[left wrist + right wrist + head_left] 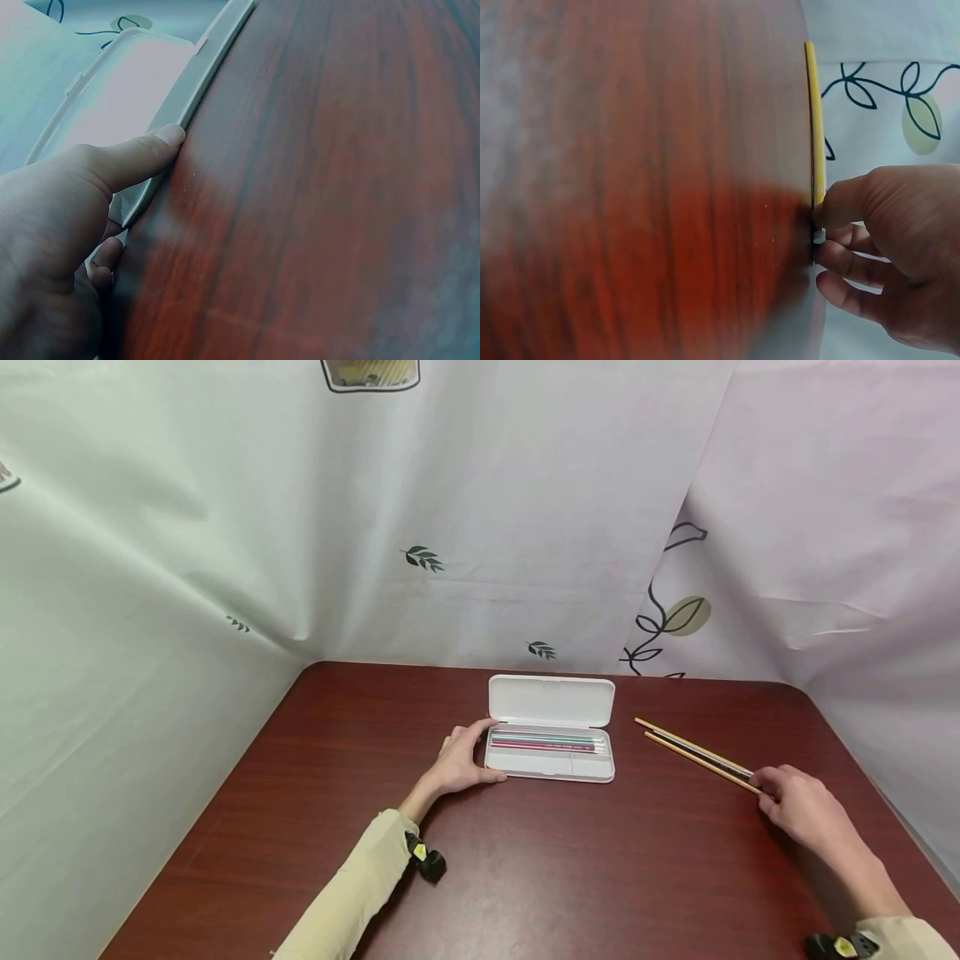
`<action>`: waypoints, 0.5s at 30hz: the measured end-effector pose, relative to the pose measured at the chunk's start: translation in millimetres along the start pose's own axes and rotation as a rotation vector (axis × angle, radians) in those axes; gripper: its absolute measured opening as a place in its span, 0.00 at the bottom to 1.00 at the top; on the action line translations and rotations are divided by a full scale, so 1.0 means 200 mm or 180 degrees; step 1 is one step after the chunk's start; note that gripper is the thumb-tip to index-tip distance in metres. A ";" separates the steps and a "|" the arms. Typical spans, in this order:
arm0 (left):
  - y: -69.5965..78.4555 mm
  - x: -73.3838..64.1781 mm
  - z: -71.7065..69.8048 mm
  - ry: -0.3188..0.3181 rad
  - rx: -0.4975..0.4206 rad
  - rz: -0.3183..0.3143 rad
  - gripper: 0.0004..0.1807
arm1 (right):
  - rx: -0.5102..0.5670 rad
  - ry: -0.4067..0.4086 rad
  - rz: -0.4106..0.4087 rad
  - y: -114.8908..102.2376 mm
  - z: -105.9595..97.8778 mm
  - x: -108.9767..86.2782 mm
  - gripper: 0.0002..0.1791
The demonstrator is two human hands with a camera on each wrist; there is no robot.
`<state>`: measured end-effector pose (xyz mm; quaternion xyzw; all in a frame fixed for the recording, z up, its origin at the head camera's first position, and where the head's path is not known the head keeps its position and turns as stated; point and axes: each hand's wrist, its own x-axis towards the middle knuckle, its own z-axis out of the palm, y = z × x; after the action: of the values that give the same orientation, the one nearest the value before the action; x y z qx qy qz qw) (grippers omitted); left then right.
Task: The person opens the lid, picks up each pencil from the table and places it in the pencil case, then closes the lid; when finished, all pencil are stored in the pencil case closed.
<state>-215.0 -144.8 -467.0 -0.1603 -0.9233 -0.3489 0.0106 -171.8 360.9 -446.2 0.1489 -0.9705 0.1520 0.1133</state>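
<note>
Left of centre, my left hand (455, 766) grips the left end of a white pencil case (532, 764), thumb along its front edge and fingers at the back corner. The case lies with its lid (551, 700) raised; inside is a row of pencils (543, 744), red and green ones among them. In the left wrist view the thumb (154, 154) presses the case's edge. On the right, my right hand (810, 806) pinches the near ends of yellow pencils (701, 763) lying on the table. The right wrist view shows one yellow pencil (817, 124) running out from the fingertips.
The dark red wooden table (585, 868) has rounded far corners. White cloth (525, 527) with leaf prints hangs behind it and at both sides. A small black device (430, 864) is strapped at the left wrist, another (832, 946) at the right.
</note>
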 end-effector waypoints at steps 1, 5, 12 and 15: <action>0.00 0.00 0.00 -0.0001 -0.0005 0.0004 0.50 | -0.0006 0.0004 -0.0020 0.00 0.00 0.00 0.10; 0.00 0.00 0.00 0.0006 -0.0021 0.0011 0.50 | -0.0019 0.0002 -0.0051 -0.01 0.00 0.00 0.11; 0.00 0.00 -0.01 -0.0012 -0.0016 0.0007 0.51 | -0.0017 -0.0106 -0.0004 -0.02 -0.01 0.02 0.11; 0.00 0.00 -0.01 -0.0021 -0.0006 0.0001 0.51 | -0.0008 -0.0116 -0.0028 -0.02 -0.01 0.02 0.11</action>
<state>-215.0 -145.3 -465.9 -0.1616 -0.9230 -0.3493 0.0074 -174.0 356.9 -443.2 0.1557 -0.9719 0.1475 0.0965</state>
